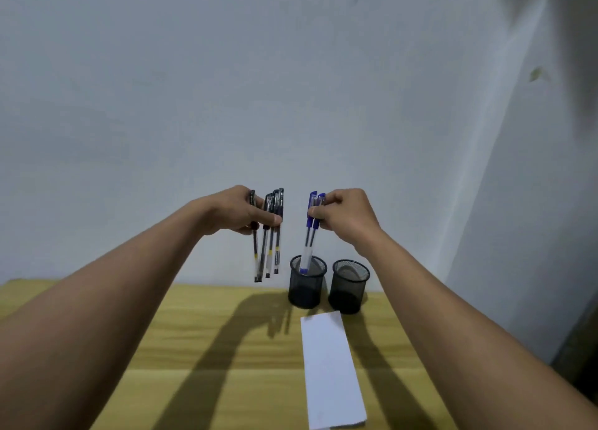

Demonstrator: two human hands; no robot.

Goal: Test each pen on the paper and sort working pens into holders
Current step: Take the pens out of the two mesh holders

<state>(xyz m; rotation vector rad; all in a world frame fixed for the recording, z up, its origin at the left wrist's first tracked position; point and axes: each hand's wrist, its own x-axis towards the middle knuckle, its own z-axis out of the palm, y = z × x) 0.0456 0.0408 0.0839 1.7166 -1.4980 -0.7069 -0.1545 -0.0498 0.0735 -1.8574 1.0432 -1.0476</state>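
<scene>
- The left hand [238, 211] is gripping a bunch of four black pens [270, 235], fingers curled around their upper parts and the thumb pressing across the front.
- The black pens are hanging upright in the air above the tabletop [207, 342], their lower ends dangling clear of it, just left of the two holders.
- The right hand [344, 214] is pinching two blue pens [310, 232] near their caps, fingertips closing on them from the right side.
- The blue pens are pointing straight down, and their lower ends are dipping inside the rim of the left mesh holder [307, 287].
- The right mesh holder [348, 287] is standing just beside the left one, near the wall [291, 89]; nothing is sticking up out of it.
- A long strip of white paper [331, 371] is lying flat on the wooden tabletop, its far end close to the base of the holders, running toward the person.
- Both forearms are reaching forward from the lower corners of the view and casting long shadows across the tabletop.
</scene>
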